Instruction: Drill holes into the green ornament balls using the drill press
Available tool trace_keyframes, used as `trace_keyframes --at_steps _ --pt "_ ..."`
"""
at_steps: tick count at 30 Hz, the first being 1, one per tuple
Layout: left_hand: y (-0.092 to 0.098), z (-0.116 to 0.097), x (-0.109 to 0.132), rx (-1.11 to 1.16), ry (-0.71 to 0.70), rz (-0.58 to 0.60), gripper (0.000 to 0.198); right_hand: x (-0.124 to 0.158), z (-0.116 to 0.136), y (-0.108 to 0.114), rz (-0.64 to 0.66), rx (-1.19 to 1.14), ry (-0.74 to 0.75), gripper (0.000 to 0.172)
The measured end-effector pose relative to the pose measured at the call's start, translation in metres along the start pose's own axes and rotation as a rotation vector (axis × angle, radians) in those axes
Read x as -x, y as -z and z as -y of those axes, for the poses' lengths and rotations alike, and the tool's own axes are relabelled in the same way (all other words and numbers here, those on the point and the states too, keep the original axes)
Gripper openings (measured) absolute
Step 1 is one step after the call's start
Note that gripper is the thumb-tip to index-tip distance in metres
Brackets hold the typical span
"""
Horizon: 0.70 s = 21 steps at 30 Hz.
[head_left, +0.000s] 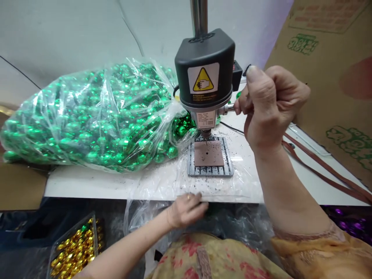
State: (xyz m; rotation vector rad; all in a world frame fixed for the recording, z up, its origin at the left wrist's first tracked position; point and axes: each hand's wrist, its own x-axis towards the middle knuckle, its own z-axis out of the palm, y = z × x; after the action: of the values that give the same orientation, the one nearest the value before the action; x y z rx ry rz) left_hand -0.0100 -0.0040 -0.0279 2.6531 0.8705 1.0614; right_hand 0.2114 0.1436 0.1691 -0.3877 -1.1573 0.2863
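Observation:
My right hand (pixel 269 100) is closed around the feed handle (pixel 230 108) on the right side of a small bench drill press (pixel 205 73). Below the drill's chuck (pixel 206 133), a thin bit points down at a brownish-pink square pad (pixel 215 159) with a dark hole in it. The pad lies on the slotted metal base plate (pixel 209 171), among dark shavings. My left hand (pixel 188 210) hovers at the table's front edge, in front of the base plate. Its fingers are slightly bent and apart, and no object shows in them.
A large clear bag of shiny green beads (pixel 101 120) lies left of the drill on the white table (pixel 95 184). A cardboard box (pixel 334 77) and brown straps (pixel 314 155) are at right. Below left stands a bin of gold beads (pixel 74 248). Clear plastic film (pixel 145 213) hangs over the front edge.

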Motion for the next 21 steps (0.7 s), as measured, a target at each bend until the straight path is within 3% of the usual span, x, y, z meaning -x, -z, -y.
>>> trace_keyframes --at_steps 2,5,8,11,15,19,21 --pt "0.009 0.031 -0.036 -0.071 0.123 -0.189 0.026 0.0 0.0 0.001 -0.001 0.022 -0.007 0.054" --pt "0.018 0.09 -0.097 -0.174 0.36 -0.291 0.03 0.001 0.001 0.002 -0.008 -0.006 -0.022 0.053" --pt "0.017 0.141 -0.143 -0.232 0.596 -0.278 0.026 0.001 0.002 0.002 -0.005 -0.031 -0.042 0.052" --pt "0.011 0.169 -0.162 -0.215 0.712 -0.214 0.016 0.002 0.003 0.001 -0.012 -0.021 -0.043 0.052" --pt "0.011 0.165 -0.163 -0.192 0.682 -0.204 0.03 0.003 0.004 0.002 0.013 0.015 -0.03 0.052" --pt "0.022 0.127 -0.15 -0.035 0.6 -0.299 0.051 0.004 0.005 0.004 0.023 0.027 -0.025 0.051" --pt "0.025 0.105 -0.137 0.141 0.597 -0.295 0.049 0.005 0.005 0.005 0.031 0.027 -0.034 0.051"
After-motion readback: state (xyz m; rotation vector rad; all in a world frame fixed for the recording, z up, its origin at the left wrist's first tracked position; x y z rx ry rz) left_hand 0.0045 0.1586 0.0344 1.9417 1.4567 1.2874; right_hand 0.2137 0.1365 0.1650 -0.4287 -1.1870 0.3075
